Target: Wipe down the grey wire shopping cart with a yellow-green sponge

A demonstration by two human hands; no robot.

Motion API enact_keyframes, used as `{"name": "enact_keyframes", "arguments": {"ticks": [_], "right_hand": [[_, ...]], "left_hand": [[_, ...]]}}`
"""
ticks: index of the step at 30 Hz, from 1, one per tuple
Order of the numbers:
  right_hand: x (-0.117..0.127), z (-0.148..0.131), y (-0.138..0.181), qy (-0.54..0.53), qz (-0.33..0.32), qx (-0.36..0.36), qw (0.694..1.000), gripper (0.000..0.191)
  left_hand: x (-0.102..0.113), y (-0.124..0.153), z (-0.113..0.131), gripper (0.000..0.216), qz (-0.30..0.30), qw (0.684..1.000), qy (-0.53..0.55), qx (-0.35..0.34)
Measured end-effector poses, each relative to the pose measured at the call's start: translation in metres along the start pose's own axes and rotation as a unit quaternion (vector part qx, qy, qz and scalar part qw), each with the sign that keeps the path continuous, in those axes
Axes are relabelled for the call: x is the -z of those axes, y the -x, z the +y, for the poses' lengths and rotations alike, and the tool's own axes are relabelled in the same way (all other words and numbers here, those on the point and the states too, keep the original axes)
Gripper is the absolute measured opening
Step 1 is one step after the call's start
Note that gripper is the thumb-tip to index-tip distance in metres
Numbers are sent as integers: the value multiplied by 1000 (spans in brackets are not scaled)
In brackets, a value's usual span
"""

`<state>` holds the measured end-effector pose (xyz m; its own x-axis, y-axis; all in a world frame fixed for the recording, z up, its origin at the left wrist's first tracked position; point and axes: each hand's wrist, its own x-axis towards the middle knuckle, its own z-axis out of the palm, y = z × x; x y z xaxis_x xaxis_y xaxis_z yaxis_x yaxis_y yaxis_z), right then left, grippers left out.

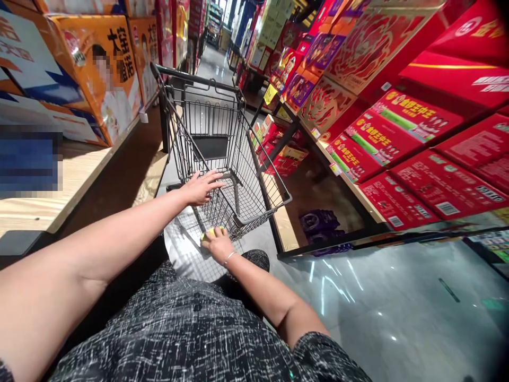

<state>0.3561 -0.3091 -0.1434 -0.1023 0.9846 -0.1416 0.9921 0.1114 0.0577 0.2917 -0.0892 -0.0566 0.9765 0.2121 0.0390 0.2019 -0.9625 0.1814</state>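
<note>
A black wire shopping cart (222, 138) stands in a shop aisle in front of me, tilted in the view. My left hand (201, 187) rests flat on the cart's near rim with fingers stretched out. My right hand (217, 243) is lower, at the cart's underside near the floor, closed around a small yellow-green object (210, 232); I cannot make out what it is. A thin bracelet sits on my right wrist. My lap in dark speckled cloth fills the bottom of the view.
Red gift boxes (397, 138) fill slanted shelves on the right. Orange and blue printed boxes (99, 69) sit on a wooden shelf (79, 175) on the left. A glossy grey floor (377, 307) runs down the aisle.
</note>
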Motion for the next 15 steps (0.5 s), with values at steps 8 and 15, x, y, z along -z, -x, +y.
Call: {"name": "enact_keyframes", "arguments": {"ticks": [8, 15], "right_hand": [[78, 37, 14, -5, 275, -80, 958, 29], [70, 70, 32, -15, 275, -74, 958, 29]], "left_hand": [[-8, -1, -23, 67, 34, 998, 35, 38], [9, 0, -28, 67, -5, 996, 21, 89]]}}
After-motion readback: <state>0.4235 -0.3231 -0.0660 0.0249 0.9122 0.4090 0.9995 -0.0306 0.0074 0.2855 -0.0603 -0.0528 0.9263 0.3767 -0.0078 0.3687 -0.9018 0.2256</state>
